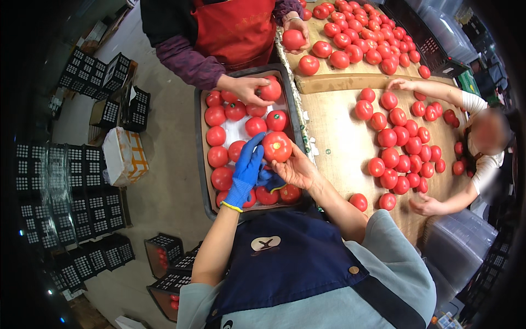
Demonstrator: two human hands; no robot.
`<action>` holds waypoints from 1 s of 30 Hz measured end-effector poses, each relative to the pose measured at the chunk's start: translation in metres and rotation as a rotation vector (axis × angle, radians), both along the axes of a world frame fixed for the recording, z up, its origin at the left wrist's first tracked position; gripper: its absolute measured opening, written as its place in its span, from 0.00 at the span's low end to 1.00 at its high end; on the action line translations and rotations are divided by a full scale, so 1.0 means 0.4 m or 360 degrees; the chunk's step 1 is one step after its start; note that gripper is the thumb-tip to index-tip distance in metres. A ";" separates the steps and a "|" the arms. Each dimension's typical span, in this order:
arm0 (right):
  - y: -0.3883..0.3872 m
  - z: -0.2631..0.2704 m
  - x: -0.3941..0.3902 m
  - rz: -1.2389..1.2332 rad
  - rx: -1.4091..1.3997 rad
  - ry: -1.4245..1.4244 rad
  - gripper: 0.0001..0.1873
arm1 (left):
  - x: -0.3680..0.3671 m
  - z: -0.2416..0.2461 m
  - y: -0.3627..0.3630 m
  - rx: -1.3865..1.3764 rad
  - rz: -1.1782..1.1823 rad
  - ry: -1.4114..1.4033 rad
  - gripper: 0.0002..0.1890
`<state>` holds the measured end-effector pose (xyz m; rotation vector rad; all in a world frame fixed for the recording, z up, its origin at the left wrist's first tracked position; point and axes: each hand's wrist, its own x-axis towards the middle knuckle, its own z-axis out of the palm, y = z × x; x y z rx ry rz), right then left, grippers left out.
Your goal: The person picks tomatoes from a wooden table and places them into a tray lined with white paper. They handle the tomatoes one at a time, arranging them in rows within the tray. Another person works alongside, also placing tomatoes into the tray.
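Observation:
Over a black plastic crate (200,164), my left hand (246,170), in a blue knitted glove with a yellow cuff edge, has its fingers against the left side of a large red tomato (277,147). My bare right hand (298,167) grips the same tomato from the right and below. Its stem scar faces up. Below the tomato a second blue glove (269,179) lies bunched, partly hidden by my hands. Red tomatoes (217,135) stand in the lined crate, some with small green stickers; a whitish liner shows between them.
A co-worker in a red apron (234,33) holds tomatoes in both hands, one over the crate's far end. Many tomatoes (390,157) lie on the wooden table (328,123) at right, where another person reaches in. Stacked black crates (98,209) and a white box (119,156) stand at left.

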<state>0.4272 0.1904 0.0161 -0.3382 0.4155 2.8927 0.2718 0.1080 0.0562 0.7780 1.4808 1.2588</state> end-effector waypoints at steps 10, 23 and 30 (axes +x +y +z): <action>0.011 0.039 -0.025 -0.0542 0.1171 -0.0817 0.30 | -0.001 -0.023 0.061 -0.0092 0.0121 -0.0160 0.26; -0.008 0.169 -0.016 -0.0808 0.3248 -0.1454 0.29 | 0.022 0.039 0.010 -0.0224 0.0326 -0.1655 0.31; 0.022 0.133 -0.019 -0.0617 0.2582 -0.1114 0.07 | -0.011 0.037 0.007 -0.0469 0.0197 -0.1617 0.31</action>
